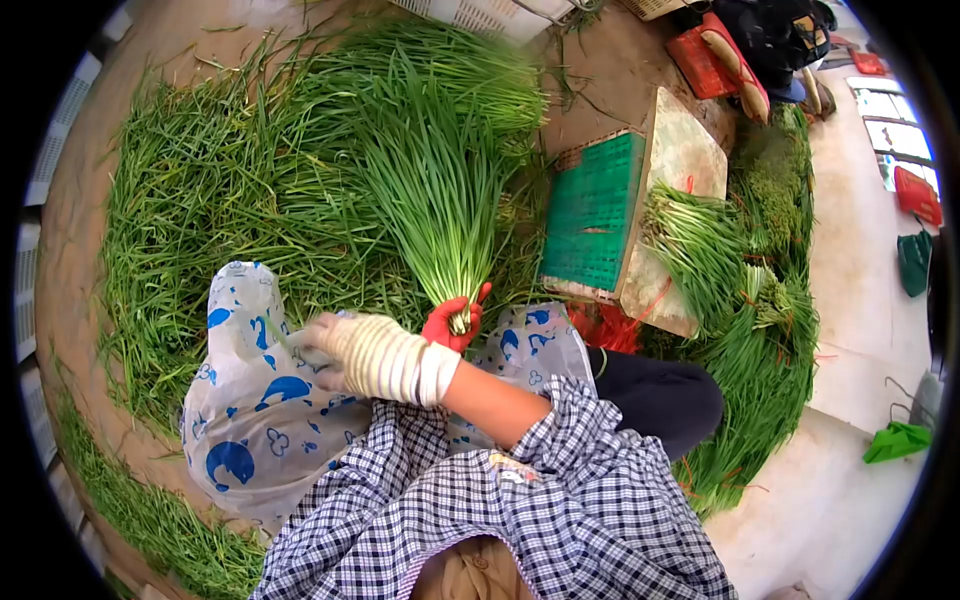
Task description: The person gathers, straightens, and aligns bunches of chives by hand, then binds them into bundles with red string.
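My left hand (455,318), in a red glove, is closed around the pale stem ends of a bunch of garlic chives (440,205), whose green leaves fan out away from me. In front of it my right hand (355,355), in a cream striped glove, reaches across to the left over my lap. Its fingers are smeared by motion. A thin blurred green blade shows beside them; whether they grip it I cannot tell. Beyond both hands spreads a large heap of loose chives (240,190). A plastic sheet with blue dolphins (285,400) covers my legs.
At the right stands a green crate (595,215) beside a pale board (690,150) carrying a chive bundle (685,240). Red ties (610,328) lie under the crate. More tied bundles (750,370) line the right side. A white basket (480,15) stands at the back.
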Demonstrator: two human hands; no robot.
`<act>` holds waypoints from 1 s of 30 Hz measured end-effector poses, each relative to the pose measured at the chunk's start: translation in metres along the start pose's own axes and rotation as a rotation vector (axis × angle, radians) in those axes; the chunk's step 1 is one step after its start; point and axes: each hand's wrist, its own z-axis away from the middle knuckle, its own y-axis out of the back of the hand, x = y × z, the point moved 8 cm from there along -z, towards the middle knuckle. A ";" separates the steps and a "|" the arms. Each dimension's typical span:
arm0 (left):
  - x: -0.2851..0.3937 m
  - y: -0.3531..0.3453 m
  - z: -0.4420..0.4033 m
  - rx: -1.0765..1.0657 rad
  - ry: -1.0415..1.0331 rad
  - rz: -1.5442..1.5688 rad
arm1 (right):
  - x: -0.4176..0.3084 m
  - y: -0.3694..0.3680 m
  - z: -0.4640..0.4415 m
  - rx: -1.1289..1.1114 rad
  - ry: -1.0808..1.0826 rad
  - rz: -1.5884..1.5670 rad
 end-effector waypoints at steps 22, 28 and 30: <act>0.023 0.024 0.021 0.185 -0.362 -0.467 | 0.333 0.203 -0.011 0.071 -0.751 0.923; 0.021 0.014 0.020 0.167 -0.351 -0.514 | 0.290 0.262 0.073 0.523 -0.617 0.358; 0.018 0.010 0.018 0.162 -0.348 -0.544 | 0.250 0.177 0.101 -0.655 -0.480 0.576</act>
